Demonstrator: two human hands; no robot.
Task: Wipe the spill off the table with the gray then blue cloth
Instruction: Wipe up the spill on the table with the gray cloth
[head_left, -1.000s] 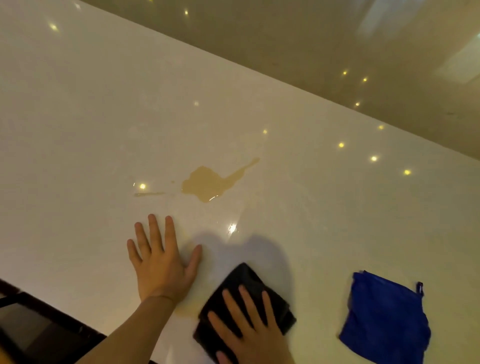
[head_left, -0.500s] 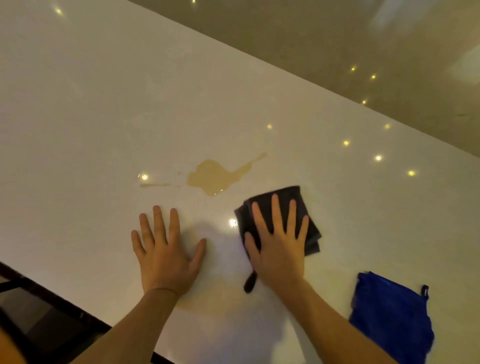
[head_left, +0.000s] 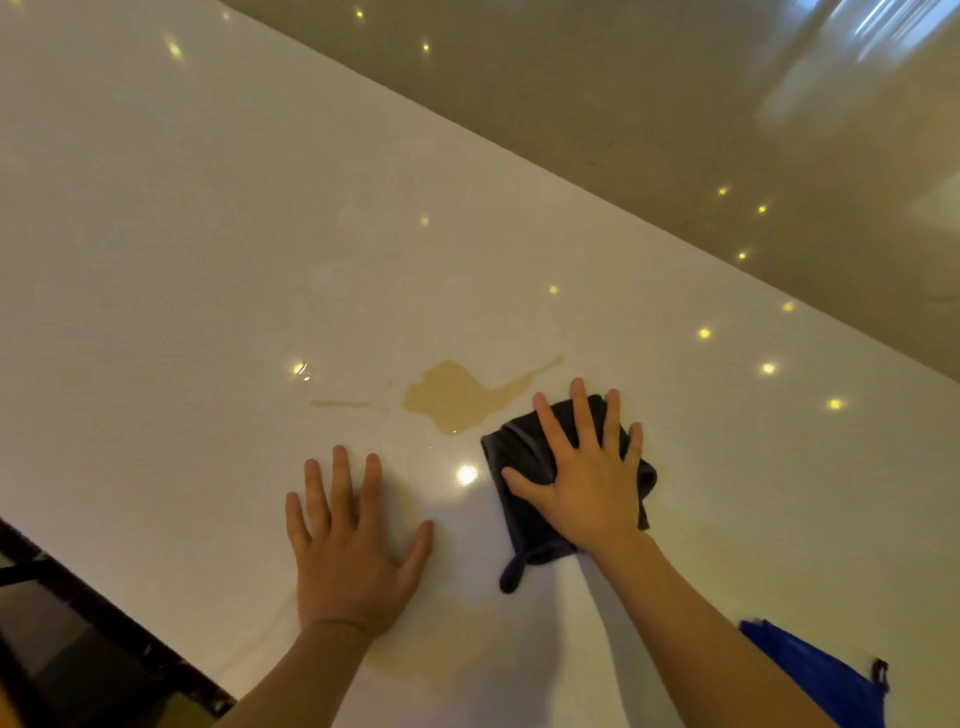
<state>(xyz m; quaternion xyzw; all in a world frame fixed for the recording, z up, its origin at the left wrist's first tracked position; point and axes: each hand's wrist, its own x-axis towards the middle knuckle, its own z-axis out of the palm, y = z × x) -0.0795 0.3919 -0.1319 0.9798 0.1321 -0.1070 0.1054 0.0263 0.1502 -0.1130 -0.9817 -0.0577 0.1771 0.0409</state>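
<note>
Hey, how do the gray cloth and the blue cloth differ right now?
The gray cloth is dark charcoal; the blue cloth is bright royal blue. The gray cloth is pressed flat under the right hand beside the brown spill; the blue cloth lies untouched nearer the person, far from the spill. The gray cloth shows almost whole; the blue cloth is cut off by the frame. Both rest on the white table, and each has a small hanging loop.

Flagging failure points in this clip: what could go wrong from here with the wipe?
1. The gray cloth sits at the right edge of the spill; a sideways push may smear liquid rather than soak it.
2. The small streak lies apart to the left and could be missed.
3. The left hand rests flat just below the spill, so liquid may be pushed onto it.
</note>
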